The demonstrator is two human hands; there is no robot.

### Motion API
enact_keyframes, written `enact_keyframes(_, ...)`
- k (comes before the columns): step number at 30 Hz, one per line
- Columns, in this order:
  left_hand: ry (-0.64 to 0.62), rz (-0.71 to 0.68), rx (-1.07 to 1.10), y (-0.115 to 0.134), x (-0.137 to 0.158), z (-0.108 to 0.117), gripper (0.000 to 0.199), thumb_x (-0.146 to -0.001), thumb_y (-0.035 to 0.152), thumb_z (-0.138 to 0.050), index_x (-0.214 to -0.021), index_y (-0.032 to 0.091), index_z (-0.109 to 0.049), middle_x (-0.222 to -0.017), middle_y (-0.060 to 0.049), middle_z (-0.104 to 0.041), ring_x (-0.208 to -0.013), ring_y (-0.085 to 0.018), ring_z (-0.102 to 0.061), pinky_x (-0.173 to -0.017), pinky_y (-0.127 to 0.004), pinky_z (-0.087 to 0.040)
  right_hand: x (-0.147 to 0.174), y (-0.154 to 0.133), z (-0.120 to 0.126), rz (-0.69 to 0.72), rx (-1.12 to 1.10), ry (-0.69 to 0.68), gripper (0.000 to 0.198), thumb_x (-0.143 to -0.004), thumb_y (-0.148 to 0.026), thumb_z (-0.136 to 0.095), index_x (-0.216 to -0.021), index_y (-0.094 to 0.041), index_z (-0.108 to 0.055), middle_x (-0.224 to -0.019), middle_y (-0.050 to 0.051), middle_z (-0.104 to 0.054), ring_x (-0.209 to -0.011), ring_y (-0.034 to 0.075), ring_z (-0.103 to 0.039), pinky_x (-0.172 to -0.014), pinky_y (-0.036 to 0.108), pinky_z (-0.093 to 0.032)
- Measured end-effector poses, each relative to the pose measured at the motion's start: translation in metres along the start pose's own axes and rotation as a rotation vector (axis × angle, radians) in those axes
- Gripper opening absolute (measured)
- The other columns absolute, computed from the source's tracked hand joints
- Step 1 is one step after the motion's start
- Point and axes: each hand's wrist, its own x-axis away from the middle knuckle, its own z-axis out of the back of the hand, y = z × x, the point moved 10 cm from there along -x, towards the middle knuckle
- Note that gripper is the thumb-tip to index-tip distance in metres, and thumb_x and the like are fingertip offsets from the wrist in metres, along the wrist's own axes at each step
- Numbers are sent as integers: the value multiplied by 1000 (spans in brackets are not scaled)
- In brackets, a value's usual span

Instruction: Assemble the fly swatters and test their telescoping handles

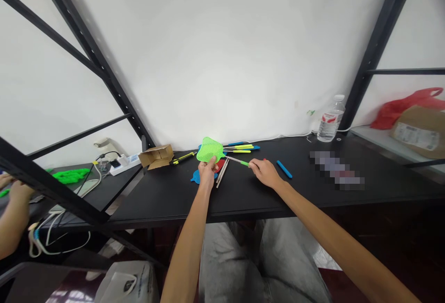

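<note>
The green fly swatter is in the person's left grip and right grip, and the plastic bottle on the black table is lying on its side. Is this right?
Not fully: the plastic bottle on the black table is standing upright, as the head view shows. The green fly swatter is indeed in the left grip and right grip.

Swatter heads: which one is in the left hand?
The green mesh head, gripped by the left hand; the blue head and red head nearby lie on the black desk.
</note>
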Motion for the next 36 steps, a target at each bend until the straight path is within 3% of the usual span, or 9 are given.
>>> enact_keyframes(6, 45, -8, 32, -2, -2, 6, 43, -57, 32, -88, -89, 17, -64, -68, 5, -60, -43, -3, -46, -46, -21, -38, 0, -4, 1, -3, -6, 0, 36, -102, -42, -36, -94, -24, -67, -79, 2, -71, -70, 17, -63, -67, 26, -36)
enact_keyframes(10, 128, -11, 106, -5, -7, 19, 41, -55, 25, -88, -86, 18, -61, -76, 3, -64, -46, -3, -48, -47, -21, -41, 0, -5, 0, -17, -48, -2, 28, -96, -47, -50, -106, -26, -65, -86, 1, -73, -75, 17, -65, -68, 26, -39)
enact_keyframes(15, 213, -3, 195, -8, -11, 33, 38, -55, 19, -86, -82, 18, -59, -72, 5, -63, -47, -3, -49, -48, -20, -41, 0, -3, 2, -35, -43, 21, 22, -90, -45, -59, -102, -27, -65, -86, 0, -73, -75, 17, -65, -66, 27, -39)
enact_keyframes(23, 116, -25, 122, -3, -9, 21, 44, -58, 27, -87, -93, 18, -62, -72, 5, -62, -47, -4, -49, -48, -21, -39, 0, 5, 1, -46, 19, 15, 26, -94, -45, -54, -98, -24, -69, -84, 3, -73, -72, 19, -64, -65, 27, -37)
enact_keyframes(36, 60, -18, 85, -1, -5, 10, 47, -56, 36, -89, -74, 20, -48, -51, 12, -42, -43, -4, -43, -46, -21, -35, 2, 0, -2, -1, 50, -61, 35, -101, -43, -40, -91, -23, -68, -71, 1, -68, -66, 17, -62, -70, 26, -38)
